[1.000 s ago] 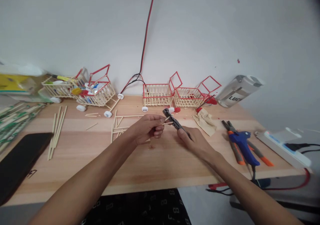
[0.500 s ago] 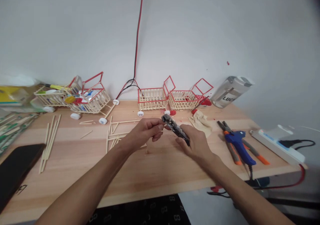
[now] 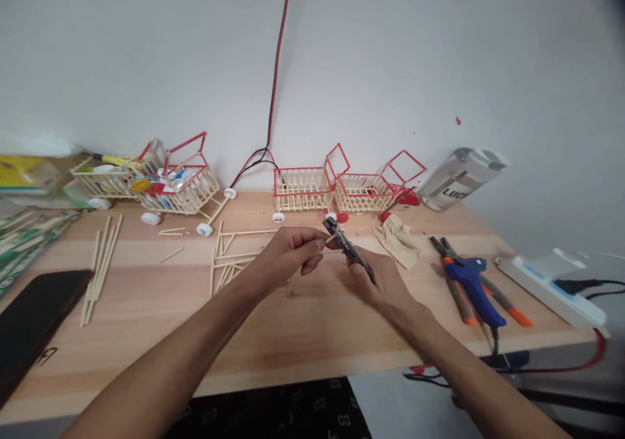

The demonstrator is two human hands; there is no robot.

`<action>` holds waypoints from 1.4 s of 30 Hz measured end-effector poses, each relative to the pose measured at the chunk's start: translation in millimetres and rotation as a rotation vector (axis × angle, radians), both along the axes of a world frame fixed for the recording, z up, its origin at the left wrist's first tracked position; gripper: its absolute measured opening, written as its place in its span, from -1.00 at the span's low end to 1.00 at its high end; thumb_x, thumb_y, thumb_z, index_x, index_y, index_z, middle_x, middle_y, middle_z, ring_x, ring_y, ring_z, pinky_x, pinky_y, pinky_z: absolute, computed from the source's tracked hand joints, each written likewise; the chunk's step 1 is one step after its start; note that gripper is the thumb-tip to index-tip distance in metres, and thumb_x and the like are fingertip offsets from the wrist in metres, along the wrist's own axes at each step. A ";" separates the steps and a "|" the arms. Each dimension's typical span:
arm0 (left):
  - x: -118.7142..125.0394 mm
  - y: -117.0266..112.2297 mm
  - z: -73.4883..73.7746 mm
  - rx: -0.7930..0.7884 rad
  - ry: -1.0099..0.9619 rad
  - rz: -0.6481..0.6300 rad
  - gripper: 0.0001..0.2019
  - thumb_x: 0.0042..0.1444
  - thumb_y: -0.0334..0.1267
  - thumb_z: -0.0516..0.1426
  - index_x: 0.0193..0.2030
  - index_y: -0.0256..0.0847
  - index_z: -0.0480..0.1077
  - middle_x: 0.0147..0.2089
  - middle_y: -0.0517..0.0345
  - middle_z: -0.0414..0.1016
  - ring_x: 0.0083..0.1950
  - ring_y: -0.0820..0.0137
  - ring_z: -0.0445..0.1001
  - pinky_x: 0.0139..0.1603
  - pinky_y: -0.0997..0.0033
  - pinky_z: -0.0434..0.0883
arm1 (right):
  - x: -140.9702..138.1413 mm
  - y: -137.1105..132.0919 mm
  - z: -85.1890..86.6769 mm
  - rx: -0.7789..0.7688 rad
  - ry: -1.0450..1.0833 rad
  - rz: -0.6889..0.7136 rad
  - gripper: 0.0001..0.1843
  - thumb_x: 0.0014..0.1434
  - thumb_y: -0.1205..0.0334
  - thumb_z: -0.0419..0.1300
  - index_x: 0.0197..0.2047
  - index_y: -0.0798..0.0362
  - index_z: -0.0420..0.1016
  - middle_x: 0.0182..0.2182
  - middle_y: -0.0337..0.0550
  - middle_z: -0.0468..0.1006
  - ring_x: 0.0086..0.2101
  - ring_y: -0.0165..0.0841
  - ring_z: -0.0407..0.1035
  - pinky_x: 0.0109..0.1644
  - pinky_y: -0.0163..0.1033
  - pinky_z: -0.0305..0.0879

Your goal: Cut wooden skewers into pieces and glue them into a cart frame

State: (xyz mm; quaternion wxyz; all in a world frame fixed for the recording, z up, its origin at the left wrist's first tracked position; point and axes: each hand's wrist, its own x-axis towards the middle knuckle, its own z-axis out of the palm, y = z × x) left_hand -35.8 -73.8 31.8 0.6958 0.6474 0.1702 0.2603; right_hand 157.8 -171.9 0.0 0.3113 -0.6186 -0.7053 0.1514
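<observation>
Over the middle of the wooden table (image 3: 312, 335), my left hand (image 3: 290, 253) pinches a short thin wooden stick (image 3: 331, 238) between thumb and fingers. Its tip meets the head of a narrow dark hand tool (image 3: 349, 249) spotted with pale residue. My right hand (image 3: 388, 286) is wrapped round that tool's lower part; the exact kind of tool cannot be made out. Below and left of my left hand lie cut wooden sticks (image 3: 234, 256), some set out like a ladder-shaped frame. Behind my hands stand two small stick-built carts (image 3: 303, 198) with red-edged rims and handles.
Two more carts (image 3: 188, 191), filled with bottle caps, stand at the back left. Long sticks (image 3: 100, 269) and a phone (image 3: 41, 315) lie on the left. To the right are a crumpled cloth (image 3: 398, 240), a blue glue gun (image 3: 471, 286) over pliers, a power strip (image 3: 551, 292) and a tilted container (image 3: 461, 182).
The wooden stick now shows between my left fingers and the tool's head, and the tool has turned slightly. The whole view has shifted a little.
</observation>
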 end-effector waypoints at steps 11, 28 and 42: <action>0.6 0.0 -2.6 -0.163 -0.014 -0.028 -0.75 0.14 -0.16 0.13 -0.42 -0.31 0.36 -0.62 0.33 0.12 -0.58 0.58 0.06 -0.53 0.51 0.05 | -2.0 0.4 -1.2 -0.025 -0.013 -0.031 -0.50 0.31 -0.14 -0.17 -0.45 0.03 0.26 -0.52 -0.20 0.34 -0.45 -0.32 0.23 -0.36 -0.26 0.07; -0.6 3.6 -3.3 -0.222 -0.046 -0.049 -0.71 0.11 -0.11 0.20 -0.19 -0.35 0.46 -0.53 0.25 0.28 -0.50 0.56 0.23 -0.46 0.55 0.20 | 1.4 9.8 1.4 -0.196 0.264 -0.102 -0.32 0.30 -0.26 -0.27 -0.60 0.04 0.22 -0.67 -0.25 0.27 -0.57 -0.41 0.20 -0.48 -0.30 0.07; -71.1 41.0 23.2 -0.093 0.110 0.467 -0.68 -0.13 -0.24 0.35 -0.25 -0.36 0.47 -0.35 -0.01 0.60 -0.37 0.42 0.53 -0.31 0.46 0.41 | -44.2 91.5 -1.2 -0.064 0.849 -0.052 -0.22 0.10 -0.50 -0.24 -0.43 0.06 0.37 -0.62 -0.16 0.39 -0.58 -0.37 0.33 -0.50 -0.28 0.32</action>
